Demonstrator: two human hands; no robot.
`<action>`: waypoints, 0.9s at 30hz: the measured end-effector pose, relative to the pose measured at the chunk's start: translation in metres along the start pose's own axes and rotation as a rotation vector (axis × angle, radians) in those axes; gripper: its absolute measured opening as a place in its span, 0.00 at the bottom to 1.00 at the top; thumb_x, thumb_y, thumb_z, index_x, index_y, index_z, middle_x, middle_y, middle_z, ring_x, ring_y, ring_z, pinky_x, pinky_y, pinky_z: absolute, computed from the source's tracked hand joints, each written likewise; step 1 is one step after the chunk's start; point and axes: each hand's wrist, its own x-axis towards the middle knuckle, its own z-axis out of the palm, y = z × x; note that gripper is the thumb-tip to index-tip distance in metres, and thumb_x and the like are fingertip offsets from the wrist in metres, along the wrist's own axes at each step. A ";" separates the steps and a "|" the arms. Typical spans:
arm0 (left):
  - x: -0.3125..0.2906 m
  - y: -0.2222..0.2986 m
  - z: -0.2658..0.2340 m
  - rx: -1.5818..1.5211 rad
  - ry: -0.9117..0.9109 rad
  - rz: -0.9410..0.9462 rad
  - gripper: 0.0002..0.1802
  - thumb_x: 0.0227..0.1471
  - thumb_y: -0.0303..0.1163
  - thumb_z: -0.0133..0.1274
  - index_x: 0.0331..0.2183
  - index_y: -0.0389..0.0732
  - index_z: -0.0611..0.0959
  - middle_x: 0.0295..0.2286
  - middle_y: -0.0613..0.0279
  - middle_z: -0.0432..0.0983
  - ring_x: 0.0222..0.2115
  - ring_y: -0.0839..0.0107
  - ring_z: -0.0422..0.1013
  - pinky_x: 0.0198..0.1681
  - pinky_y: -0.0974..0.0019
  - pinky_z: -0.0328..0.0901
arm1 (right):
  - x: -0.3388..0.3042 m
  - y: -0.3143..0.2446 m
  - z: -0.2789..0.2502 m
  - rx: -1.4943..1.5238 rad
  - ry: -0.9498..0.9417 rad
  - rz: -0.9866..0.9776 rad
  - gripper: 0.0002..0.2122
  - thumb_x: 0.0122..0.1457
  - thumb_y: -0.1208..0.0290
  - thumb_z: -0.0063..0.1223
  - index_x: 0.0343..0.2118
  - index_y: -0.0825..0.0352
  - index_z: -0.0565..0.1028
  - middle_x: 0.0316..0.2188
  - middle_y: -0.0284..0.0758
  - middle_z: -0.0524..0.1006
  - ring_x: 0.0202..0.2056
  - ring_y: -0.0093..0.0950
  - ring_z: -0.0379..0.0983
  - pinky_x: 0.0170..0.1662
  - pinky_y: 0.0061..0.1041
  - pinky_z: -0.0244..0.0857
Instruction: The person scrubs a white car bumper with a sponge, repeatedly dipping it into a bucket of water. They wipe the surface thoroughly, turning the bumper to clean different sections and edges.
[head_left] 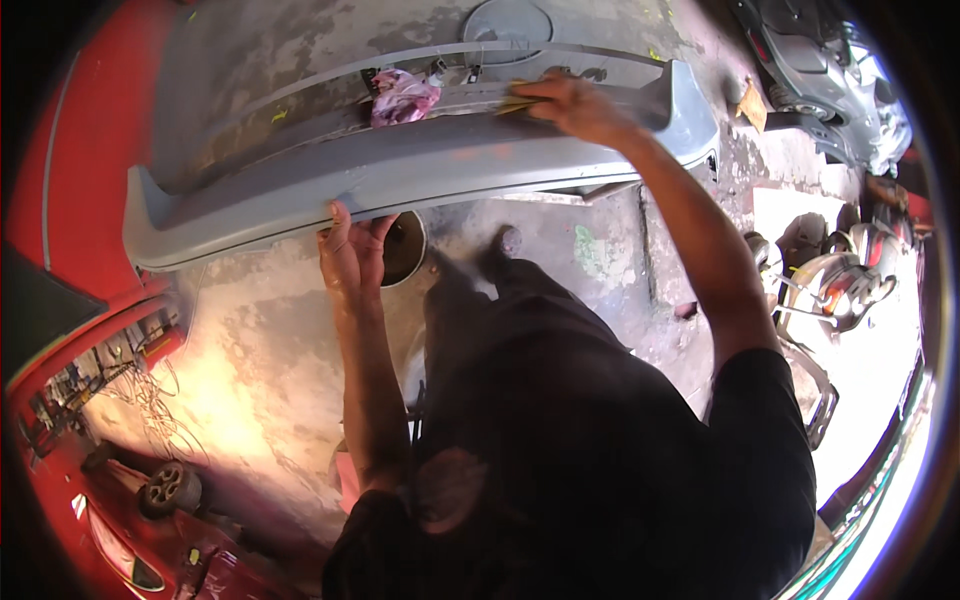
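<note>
Clearly, one grey car spoiler (420,165) is laid crosswise before the person, with its long axis drawn from left to right and its right end placed slightly farther away. By the left hand (352,255), the near edge of the spoiler is gripped, left of its middle: the palm is turned upward, and the thumb is pressed at the edge. By the right hand (575,108), a yellowish pad (517,100) is pinched at the far side of the spoiler, right of its middle. So the width of the spoiler is set between the two hands, and its right end is reached more nearly by the right hand, its left end by the left.

Beyond the spoiler, near the pad, a crumpled pink-and-white bag (403,97) is seen. On the near side, a round bucket (421,252) is partly covered by the left hand and the spoiler.

The left fingertips are hidden under the spoiler. The right fingers are blurred, so it cannot be told how firmly the pad is pressed. The underside of the spoiler, and whatever it is supported by, cannot be made out.
</note>
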 end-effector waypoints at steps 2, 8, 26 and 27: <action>0.003 -0.008 0.003 -0.019 -0.045 0.002 0.24 0.65 0.37 0.57 0.59 0.43 0.74 0.57 0.52 0.72 0.58 0.48 0.71 0.54 0.39 0.76 | -0.021 0.047 -0.012 -0.058 -0.014 0.075 0.18 0.66 0.69 0.59 0.58 0.55 0.79 0.42 0.38 0.79 0.43 0.33 0.78 0.49 0.32 0.70; 0.009 -0.004 -0.002 0.014 -0.105 -0.046 0.27 0.66 0.37 0.56 0.62 0.43 0.71 0.63 0.52 0.65 0.64 0.47 0.63 0.61 0.33 0.68 | 0.060 -0.155 0.049 0.177 0.003 -0.236 0.18 0.68 0.63 0.54 0.59 0.58 0.78 0.61 0.41 0.76 0.59 0.39 0.73 0.69 0.34 0.60; 0.004 0.007 -0.011 -0.059 -0.040 -0.138 0.24 0.65 0.35 0.58 0.59 0.41 0.74 0.59 0.51 0.71 0.58 0.51 0.70 0.57 0.39 0.74 | 0.047 -0.142 0.038 -0.094 0.028 -0.139 0.18 0.68 0.56 0.52 0.59 0.49 0.78 0.43 0.42 0.82 0.46 0.41 0.80 0.57 0.33 0.72; 0.004 0.006 -0.017 -0.056 -0.042 -0.113 0.24 0.65 0.35 0.58 0.59 0.41 0.74 0.59 0.51 0.71 0.59 0.51 0.70 0.58 0.40 0.73 | 0.030 -0.083 0.033 -0.149 0.033 -0.094 0.19 0.68 0.56 0.53 0.60 0.50 0.77 0.45 0.42 0.82 0.44 0.41 0.81 0.55 0.35 0.73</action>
